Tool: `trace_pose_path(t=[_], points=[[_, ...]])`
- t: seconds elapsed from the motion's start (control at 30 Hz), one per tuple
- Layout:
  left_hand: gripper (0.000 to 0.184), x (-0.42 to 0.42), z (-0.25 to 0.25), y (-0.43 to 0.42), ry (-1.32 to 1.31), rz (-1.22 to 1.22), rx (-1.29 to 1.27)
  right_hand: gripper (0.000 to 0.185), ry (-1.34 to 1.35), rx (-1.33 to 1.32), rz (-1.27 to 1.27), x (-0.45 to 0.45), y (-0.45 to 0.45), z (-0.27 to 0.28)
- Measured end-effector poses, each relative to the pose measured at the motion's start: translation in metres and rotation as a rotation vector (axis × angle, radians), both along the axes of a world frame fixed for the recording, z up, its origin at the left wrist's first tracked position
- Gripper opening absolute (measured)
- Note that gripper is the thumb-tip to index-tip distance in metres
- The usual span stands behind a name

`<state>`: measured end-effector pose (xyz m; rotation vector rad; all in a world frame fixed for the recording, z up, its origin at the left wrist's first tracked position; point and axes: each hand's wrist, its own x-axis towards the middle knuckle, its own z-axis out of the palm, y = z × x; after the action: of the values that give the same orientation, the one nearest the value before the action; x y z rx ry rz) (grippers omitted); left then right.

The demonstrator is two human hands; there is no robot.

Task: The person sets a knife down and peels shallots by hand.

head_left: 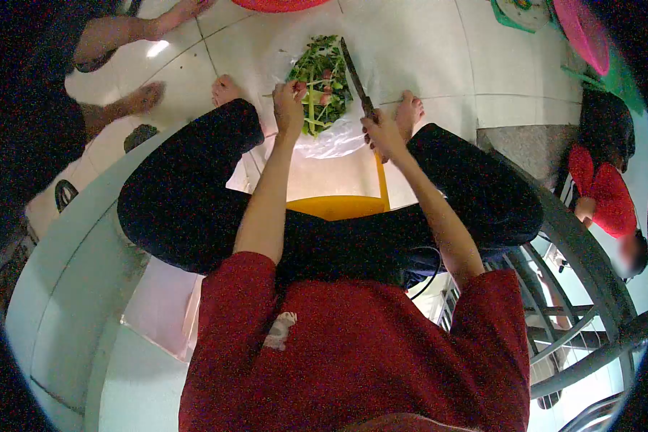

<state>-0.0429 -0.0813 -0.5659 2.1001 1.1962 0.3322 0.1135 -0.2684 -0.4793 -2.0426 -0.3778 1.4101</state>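
Note:
On the tiled floor between my feet, a pile of chopped green vegetables (313,68) lies on a clear plastic sheet (338,144), with a few pinkish pieces on top. My left hand (289,104) is at the pile's left edge, its fingers pinched together; whatever they hold is too small to name. To the right of the pile, my right hand (384,135) is wrapped round the handle of a long dark knife (352,70). The blade points up and away, beside the greens and apart from my left hand.
A yellow stool (336,207) is under my legs. Another person's arm and foot (140,99) are at left. A red basin (281,3) stands at the top, pink and green basins (583,32) at upper right. A person in red (612,198) and metal railings (569,335) are at right.

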Motion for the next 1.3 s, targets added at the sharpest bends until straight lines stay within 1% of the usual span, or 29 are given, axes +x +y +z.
trace_pose_path(t=[0.07,0.1,0.13,0.17,0.2,0.23,0.27,0.3,0.33,0.37,0.43,0.47,0.53,0.57,0.63,0.67,0.7,0.77,0.8,0.83,0.97,1.03,1.07,1.13,1.17,1.23,1.27,1.3], points=[[0.021,-0.004,-0.019,-0.028,-0.205,0.145,-0.072,0.028,-0.046,0.013,-0.007,-0.018,-0.015,0.002],[0.021,-0.010,-0.051,-0.035,-0.201,0.145,-0.082,0.027,-0.050,0.059,-0.025,-0.028,-0.021,0.006],[0.021,-0.012,-0.098,-0.029,-0.300,0.148,-0.267,0.026,-0.057,0.110,-0.046,-0.030,-0.024,0.008],[0.022,-0.010,-0.076,-0.028,-0.240,0.101,-0.189,0.026,-0.056,0.104,-0.053,-0.031,-0.031,0.002],[0.023,-0.007,-0.053,-0.026,-0.181,0.058,-0.109,0.029,-0.225,0.119,0.076,-0.032,-0.042,-0.010],[0.023,-0.004,-0.044,-0.025,-0.176,0.055,-0.115,0.032,-0.393,0.136,0.210,-0.032,-0.049,-0.015],[0.023,-0.004,-0.045,-0.022,-0.116,0.094,-0.114,0.032,-0.390,0.135,0.210,-0.032,-0.048,-0.011],[0.023,-0.003,-0.045,-0.018,-0.058,0.133,-0.108,0.035,-0.419,0.083,0.292,-0.030,-0.045,-0.008],[0.024,-0.004,-0.046,-0.012,-0.096,0.090,-0.129,0.039,-0.449,0.032,0.373,-0.029,-0.040,-0.005],[0.024,-0.002,-0.038,-0.012,-0.095,0.091,-0.126,0.039,-0.449,0.036,0.373,-0.031,-0.038,-0.006],[0.026,0.005,-0.017,-0.011,0.069,0.083,0.033,0.046,-0.349,-0.012,0.239,-0.040,-0.032,-0.011],[0.026,0.006,-0.018,-0.009,0.071,0.080,0.034,0.046,-0.348,-0.012,0.236,-0.042,-0.028,-0.012],[0.030,0.008,-0.018,-0.006,0.161,-0.008,0.145,0.051,-0.347,-0.020,0.266,-0.043,-0.022,-0.015],[0.030,0.006,-0.019,-0.006,0.166,-0.011,0.141,0.051,-0.342,-0.024,0.265,-0.045,-0.020,-0.015],[0.032,0.007,-0.020,0.002,0.262,-0.182,0.369,0.052,-0.132,-0.063,0.220,-0.043,-0.011,-0.014],[0.032,0.002,-0.048,0.002,0.266,-0.185,0.365,0.052,-0.127,-0.066,0.219,-0.046,-0.010,-0.015],[0.032,-0.007,-0.097,0.000,-0.066,-0.036,0.007,0.051,-0.118,-0.050,0.204,-0.049,-0.009,-0.016],[0.032,-0.013,-0.108,-0.001,-0.392,0.121,-0.350,0.051,-0.108,-0.033,0.191,-0.052,-0.009,-0.019],[0.031,-0.014,-0.076,0.000,-0.071,0.038,-0.211,0.049,-0.092,-0.048,0.190,-0.053,-0.008,-0.020],[0.031,-0.014,-0.056,0.000,0.250,-0.045,-0.070,0.048,-0.076,-0.061,0.189,-0.054,-0.008,-0.023],[0.027,-0.018,-0.047,-0.001,0.287,-0.008,-0.040,0.046,-0.137,-0.053,0.256,-0.052,-0.015,-0.034],[0.024,-0.015,-0.040,-0.001,0.282,-0.037,0.023,0.046,-0.245,-0.043,0.329,-0.050,-0.018,-0.037],[0.024,-0.014,-0.041,-0.002,0.281,-0.037,0.025,0.046,-0.247,-0.041,0.329,-0.049,-0.019,-0.040],[0.021,-0.011,-0.043,-0.004,0.129,0.060,0.021,0.046,-0.358,-0.014,0.394,-0.044,-0.021,-0.045],[0.021,-0.009,-0.040,-0.004,0.126,0.064,0.025,0.046,-0.362,-0.009,0.396,-0.041,-0.021,-0.046],[0.023,-0.007,-0.033,-0.004,0.095,0.055,-0.049,0.045,-0.303,-0.053,0.408,-0.038,-0.022,-0.050],[0.026,-0.006,-0.032,-0.006,0.097,0.053,0.012,0.045,-0.307,-0.049,0.410,-0.036,-0.023,-0.050],[0.026,-0.007,-0.030,-0.008,0.092,0.057,0.018,0.045,-0.295,-0.063,0.417,-0.035,-0.022,-0.049]])
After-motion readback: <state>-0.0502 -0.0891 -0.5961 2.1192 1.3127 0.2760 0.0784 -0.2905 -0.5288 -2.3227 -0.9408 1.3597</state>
